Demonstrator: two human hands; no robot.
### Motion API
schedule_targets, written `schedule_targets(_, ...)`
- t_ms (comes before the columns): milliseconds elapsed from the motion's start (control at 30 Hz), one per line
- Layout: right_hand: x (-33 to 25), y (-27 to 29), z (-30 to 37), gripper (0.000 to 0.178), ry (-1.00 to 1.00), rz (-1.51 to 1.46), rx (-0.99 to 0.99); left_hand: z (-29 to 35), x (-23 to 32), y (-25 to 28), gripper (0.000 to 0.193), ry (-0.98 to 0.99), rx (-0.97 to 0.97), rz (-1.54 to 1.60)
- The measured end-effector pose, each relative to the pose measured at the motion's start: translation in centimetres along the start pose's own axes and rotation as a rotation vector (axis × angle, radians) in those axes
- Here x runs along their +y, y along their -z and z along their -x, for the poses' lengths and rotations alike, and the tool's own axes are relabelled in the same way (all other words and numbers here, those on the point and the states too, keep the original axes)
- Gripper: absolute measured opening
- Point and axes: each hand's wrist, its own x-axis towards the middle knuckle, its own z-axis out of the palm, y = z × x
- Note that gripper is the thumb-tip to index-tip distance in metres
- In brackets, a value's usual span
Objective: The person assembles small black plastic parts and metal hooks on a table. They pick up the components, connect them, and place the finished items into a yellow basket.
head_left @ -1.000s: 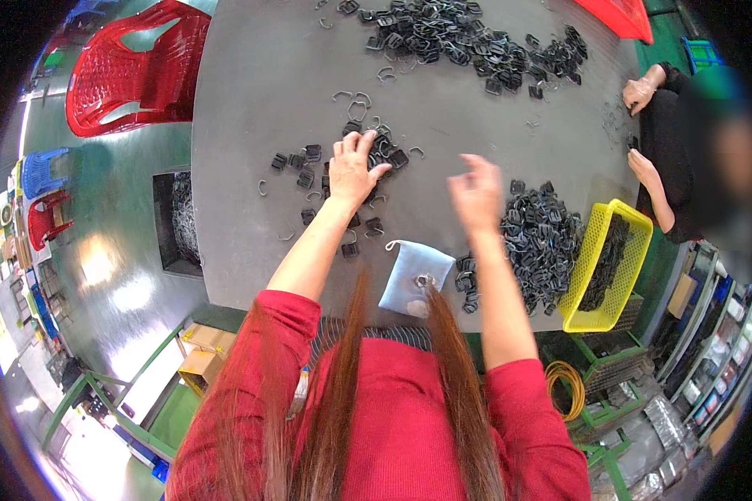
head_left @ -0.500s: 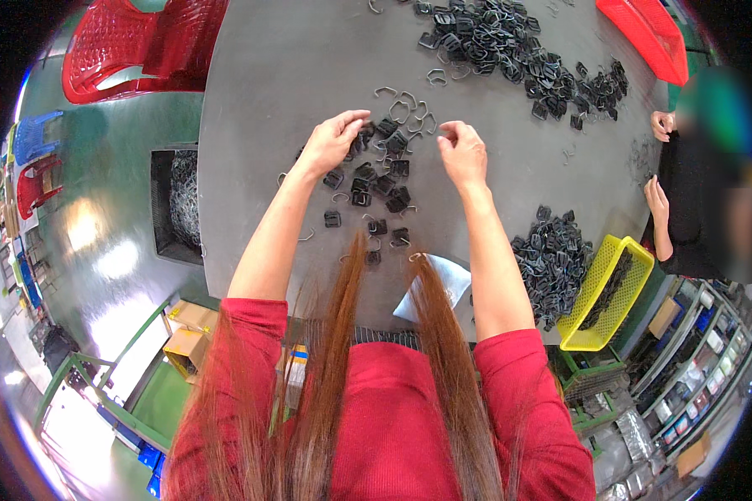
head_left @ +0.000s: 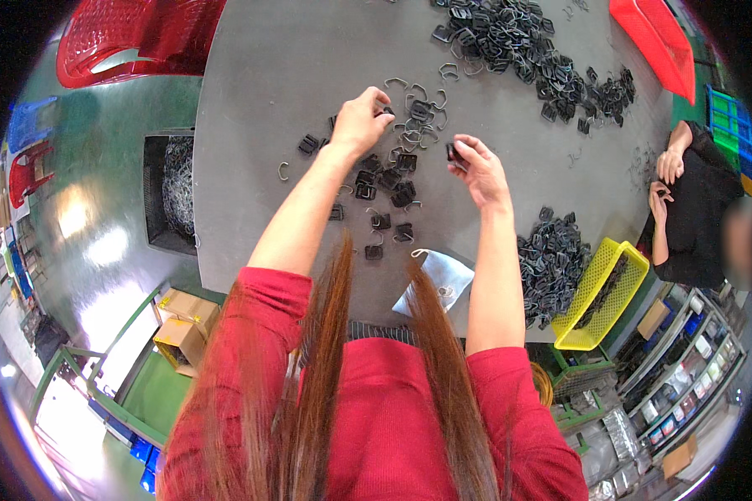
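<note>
Over a grey table (head_left: 259,92), two hands (head_left: 485,177), black piece (head_left: 452,153) (right-held)

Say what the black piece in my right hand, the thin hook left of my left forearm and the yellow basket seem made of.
Black piece in your right hand: perhaps smooth plastic, from its even black colour; too small to be sure. Thin hook: likely dull metal wire, slim, bent and silvery. Yellow basket: probably glossy plastic, evenly coloured with perforated walls.

Open tabletop (head_left: 259,67) at far left lets me through; near right, a black-part heap (head_left: 551,265) and yellow basket (head_left: 618,301) block me.
</note>
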Motion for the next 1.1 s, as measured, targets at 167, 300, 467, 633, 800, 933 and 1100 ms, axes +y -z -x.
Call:
schedule_targets(167, 0.7, -2.0, 0.2, 0.038, -0.176, 0.589, 0.046, 0.7, -1.1, 2.7, 0.019, 0.230, -0.209, 0.973)
schedule_targets(300, 3.2, -7.8, 1.6, 0.044, 0.218, 1.156, 0.309, -0.7, -0.2, -1.5, 0.044, 0.003, 0.212, -0.061)
schedule_targets(467, 5.0, -4.3, 1.1, 0.025, 0.072, 0.804, 0.087, -1.2, 1.7, -6.4, 0.036, -0.126, 0.286, -0.378)
schedule_targets(633, 0.9, -1.5, 3.3, 0.019, -0.072, -0.180, -0.214, 0.6, 0.7, -2.6, 0.029, -0.127, -0.010, 0.066)
schedule_targets(800, 0.2, -6.5, -2.6, 0.021, 0.211, 0.438, -0.304, 7.1, -2.6, 7.2, 0.028, 0.105, -0.248, 0.942)
schedule_targets(933, 0.0, -15.1, -4.3, 0.028, 0.542, 1.227, -0.114, 8.2, -6.5, 10.0, 0.027, 0.260, 0.107, 0.818)
schedule_targets(1100, 0.1, -16.5, -5.7, 0.030, 0.467, 1.472, -0.188, 7.6, -7.8, 7.0, 0.039, 0.173, 0.454, -0.216)
